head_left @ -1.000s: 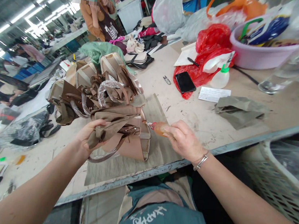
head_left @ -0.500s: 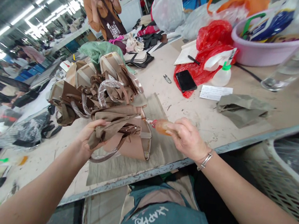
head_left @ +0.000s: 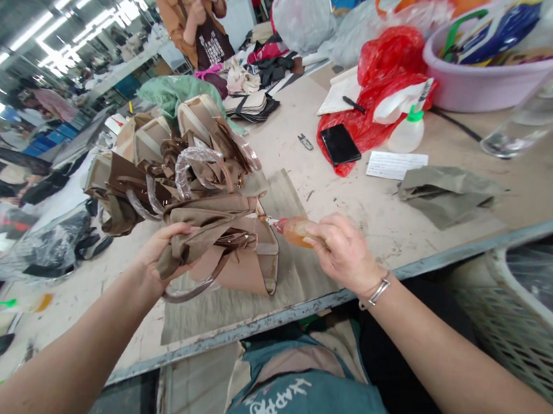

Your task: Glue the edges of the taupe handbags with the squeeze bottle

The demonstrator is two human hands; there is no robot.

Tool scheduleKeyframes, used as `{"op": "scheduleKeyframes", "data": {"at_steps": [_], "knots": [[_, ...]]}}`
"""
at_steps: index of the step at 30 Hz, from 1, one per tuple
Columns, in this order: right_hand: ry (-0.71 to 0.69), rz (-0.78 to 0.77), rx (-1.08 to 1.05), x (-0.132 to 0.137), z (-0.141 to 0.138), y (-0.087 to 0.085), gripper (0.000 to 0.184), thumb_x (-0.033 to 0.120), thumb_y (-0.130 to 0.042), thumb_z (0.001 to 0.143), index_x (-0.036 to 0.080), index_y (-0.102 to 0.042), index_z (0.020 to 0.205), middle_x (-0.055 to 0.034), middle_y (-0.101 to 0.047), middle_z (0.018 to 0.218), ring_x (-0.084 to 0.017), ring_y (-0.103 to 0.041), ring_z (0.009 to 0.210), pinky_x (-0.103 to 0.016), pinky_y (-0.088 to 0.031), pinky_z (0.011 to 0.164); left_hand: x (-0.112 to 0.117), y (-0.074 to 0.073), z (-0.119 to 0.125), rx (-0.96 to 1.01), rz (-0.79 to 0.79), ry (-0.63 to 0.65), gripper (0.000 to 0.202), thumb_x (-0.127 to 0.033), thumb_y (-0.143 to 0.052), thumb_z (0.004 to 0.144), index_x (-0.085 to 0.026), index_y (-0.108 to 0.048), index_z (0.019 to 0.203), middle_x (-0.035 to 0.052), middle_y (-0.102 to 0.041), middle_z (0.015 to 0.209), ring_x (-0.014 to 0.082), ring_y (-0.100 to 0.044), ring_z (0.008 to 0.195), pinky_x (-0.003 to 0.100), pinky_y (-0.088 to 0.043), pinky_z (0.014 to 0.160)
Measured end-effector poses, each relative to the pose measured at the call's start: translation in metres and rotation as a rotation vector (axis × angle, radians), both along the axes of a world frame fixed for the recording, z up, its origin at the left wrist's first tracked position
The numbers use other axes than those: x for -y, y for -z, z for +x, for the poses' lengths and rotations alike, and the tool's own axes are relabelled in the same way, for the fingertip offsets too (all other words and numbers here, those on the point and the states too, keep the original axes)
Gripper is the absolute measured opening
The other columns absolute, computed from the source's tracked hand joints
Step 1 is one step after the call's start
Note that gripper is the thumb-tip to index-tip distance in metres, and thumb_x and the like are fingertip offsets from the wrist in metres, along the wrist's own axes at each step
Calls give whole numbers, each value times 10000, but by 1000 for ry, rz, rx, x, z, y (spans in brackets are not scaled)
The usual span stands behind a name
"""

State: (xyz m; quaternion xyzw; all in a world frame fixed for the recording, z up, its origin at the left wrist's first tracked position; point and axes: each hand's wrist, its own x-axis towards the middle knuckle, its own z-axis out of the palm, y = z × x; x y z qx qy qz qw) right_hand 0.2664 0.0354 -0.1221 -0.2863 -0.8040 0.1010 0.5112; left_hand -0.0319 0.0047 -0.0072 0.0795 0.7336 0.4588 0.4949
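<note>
A tan handbag (head_left: 238,271) lies on its side on a grey-brown sheet (head_left: 293,273) near the table's front edge. My left hand (head_left: 165,250) is closed on the bag's loose brown cloth lining (head_left: 194,224), with a plastic-wrapped handle below it. In my right hand (head_left: 342,248) is a small squeeze bottle (head_left: 298,230) of amber liquid with a red collar. Its narrow tip points left and meets, or nearly meets, the bag's open edge; exact contact is too small to tell. Several similar bags (head_left: 160,172) stand bunched just behind.
On the table lie a black phone (head_left: 339,145), a red plastic bag (head_left: 388,56), a white bottle with green cap (head_left: 407,130), a paper slip (head_left: 396,165) and folded cloth (head_left: 452,192). A purple basin (head_left: 492,89) stands behind. A plastic crate (head_left: 486,306) is at right. A person (head_left: 192,15) stands across.
The view has shifted slightly. My hands keep their grips, and the bottle's tip stays by the bag's edge, a touch further left. The person across has lowered a hand.
</note>
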Motion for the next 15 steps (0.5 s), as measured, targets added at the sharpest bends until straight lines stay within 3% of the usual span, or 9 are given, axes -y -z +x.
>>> {"op": "scheduleKeyframes", "data": {"at_steps": [7,15], "knots": [[37,86,-60,-11,1,-13,200,169,-530,892,225,-516,1083,-25,-499,805,-174,-490,759,-308,-465,651,0,0,1,-15,17,28,164,-27,-529,678,-118,-631,768,54,-676,618,165,-639,495,233,-532,435],[1,24,-3,-4,1,-2,168,154,-519,895,210,-526,1053,-30,-512,803,-174,-497,755,-305,-466,660,-1,0,1,-7,3,24,164,-35,-526,695,-127,-626,788,46,-676,613,156,-640,506,229,-540,451]]}}
